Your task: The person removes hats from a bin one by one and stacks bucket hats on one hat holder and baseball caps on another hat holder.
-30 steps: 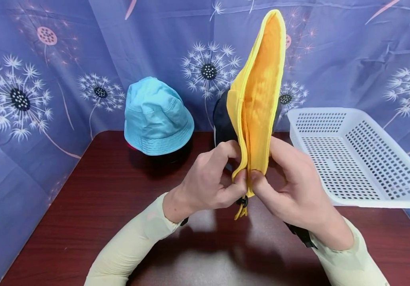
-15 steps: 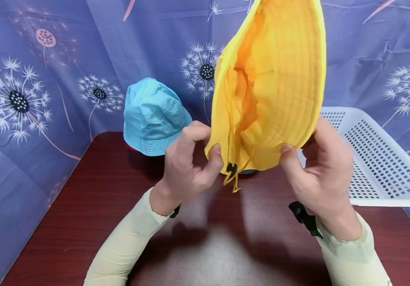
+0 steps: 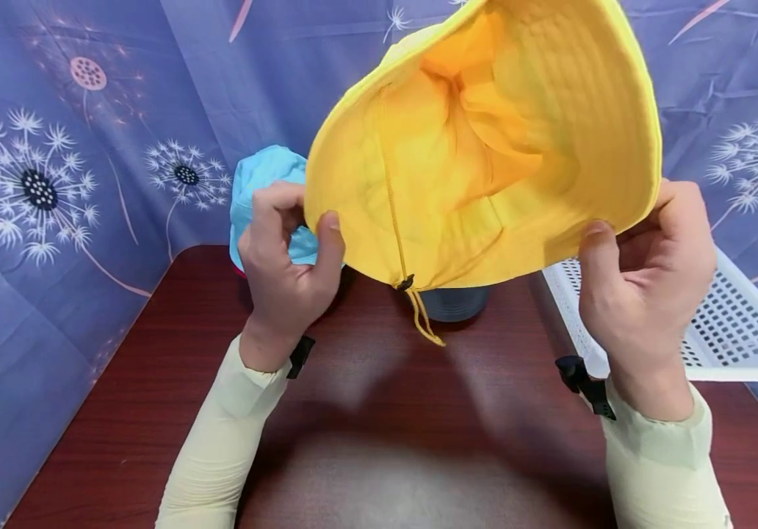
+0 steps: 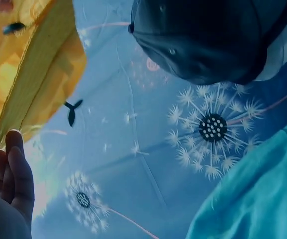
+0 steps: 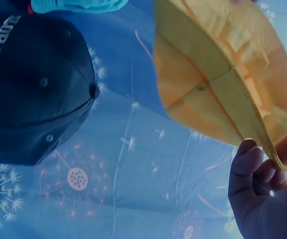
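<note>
A yellow bucket hat (image 3: 524,184) is held up above the table, its hollow underside turned to the head view. A yellow chin cord with a black toggle (image 3: 406,283) dangles from its lower brim. My left hand (image 3: 293,257) pinches the brim at the left, thumb on the inner side. At the right my right hand (image 3: 650,286) pinches the brim the same way. In the left wrist view a small dark sprout-shaped piece (image 4: 72,111) sticks out from the hat's crown. Behind the left hand sits a light blue bucket hat (image 3: 253,191), partly hidden.
A white perforated basket (image 3: 736,323) stands at the right, partly behind the right hand. A dark cap with white lettering (image 5: 39,94) shows in the right wrist view. Below the yellow hat a dark round base (image 3: 455,303) stands on the reddish-brown table (image 3: 154,382).
The yellow bucket hat was narrow and edge-on; its brim is now spread wide. My hands have moved apart, left hand leftward and right hand rightward, both rising, and the cord hangs free.
</note>
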A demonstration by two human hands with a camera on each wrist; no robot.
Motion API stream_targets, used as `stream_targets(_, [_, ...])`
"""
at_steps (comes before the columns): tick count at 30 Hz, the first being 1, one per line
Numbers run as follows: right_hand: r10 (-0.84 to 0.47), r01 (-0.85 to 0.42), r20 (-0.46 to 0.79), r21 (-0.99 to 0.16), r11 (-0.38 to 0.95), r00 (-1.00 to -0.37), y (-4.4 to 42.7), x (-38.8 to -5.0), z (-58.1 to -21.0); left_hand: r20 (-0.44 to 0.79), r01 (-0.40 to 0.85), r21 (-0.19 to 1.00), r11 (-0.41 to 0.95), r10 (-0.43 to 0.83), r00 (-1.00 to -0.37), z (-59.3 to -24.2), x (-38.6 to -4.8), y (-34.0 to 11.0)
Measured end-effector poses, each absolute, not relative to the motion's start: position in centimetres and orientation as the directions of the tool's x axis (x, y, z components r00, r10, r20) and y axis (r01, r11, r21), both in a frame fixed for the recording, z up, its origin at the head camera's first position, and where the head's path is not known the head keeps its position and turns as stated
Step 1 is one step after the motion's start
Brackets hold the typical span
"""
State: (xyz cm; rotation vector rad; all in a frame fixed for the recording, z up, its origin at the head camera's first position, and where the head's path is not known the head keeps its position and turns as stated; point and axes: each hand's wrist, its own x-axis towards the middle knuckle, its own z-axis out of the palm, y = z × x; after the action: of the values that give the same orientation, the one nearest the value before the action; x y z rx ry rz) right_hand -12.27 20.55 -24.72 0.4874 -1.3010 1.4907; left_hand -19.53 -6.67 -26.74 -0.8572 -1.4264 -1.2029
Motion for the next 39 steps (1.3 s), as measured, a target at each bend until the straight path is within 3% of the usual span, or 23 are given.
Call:
stream_targets(12, [0.452,-0.793,0.783,-0.565,0.229,-0.427,23.0,-13.4,-24.6,0.944,0.899,0.330,0.288,-0.117,-0.309,-26.2,-21.3,-9.1])
stream_targets(21, [0.417,-0.812,0.755,-0.580,0.065,-0.506,23.6,-13.6,-25.0,0.904,0.897,0.420,0.139,-0.145,-0.401,-25.9,-21.0,-9.0])
stream_targets(28, [0.395,-0.730,0.653,-0.680,-0.071,-0.646,24.2,-13.5,-25.2,0.911,0.925,0.379,0.035,-0.191,-0.366,-25.5,-20.3,-8.8])
stream_targets(32, [0.331,-0.596,0.512,-0.765,-0.244,-0.792,25.0,-13.8,-25.3,0.920,0.946,0.324,-0.014,-0.228,-0.319,-25.0,-19.9,-8.5])
stream_targets(35, [0.183,-0.474,0.437,-0.814,-0.336,-0.880,25.7,-14.1,-25.6,0.925,0.958,0.286,-0.037,-0.249,-0.286,-24.8,-19.7,-8.5])
stream_targets(39, [-0.044,-0.353,0.413,-0.825,-0.441,-0.910,26.2,-14.3,-26.0,0.919,0.957,0.284,-0.058,-0.268,-0.289,-24.7,-19.8,-8.6])
